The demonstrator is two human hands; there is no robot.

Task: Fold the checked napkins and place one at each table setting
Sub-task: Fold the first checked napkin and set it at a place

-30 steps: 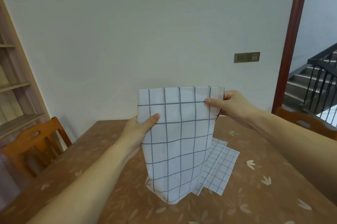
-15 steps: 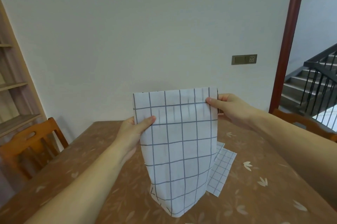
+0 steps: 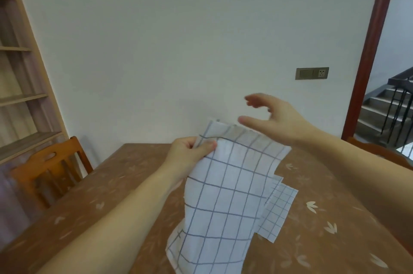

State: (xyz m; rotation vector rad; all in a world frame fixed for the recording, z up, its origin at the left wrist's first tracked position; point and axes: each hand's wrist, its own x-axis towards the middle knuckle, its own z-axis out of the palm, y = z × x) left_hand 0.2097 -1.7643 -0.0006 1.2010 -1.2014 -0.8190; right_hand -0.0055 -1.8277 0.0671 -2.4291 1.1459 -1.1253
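We see the checked napkin (image 3: 225, 195) hanging above the table (image 3: 107, 186), its top left corner pinched by our left hand (image 3: 187, 155). Our right hand (image 3: 274, 119) hovers just above its top edge, fingers spread, holding nothing. More folded napkins (image 3: 279, 209) lie behind it on the table.

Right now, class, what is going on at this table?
A person is partway through folding a checked napkin. The left hand pinches its upper left corner and holds it up, with the lower end reaching the table. The right hand is open above the top edge, gripping nothing. More napkins lie flat on the table just behind.
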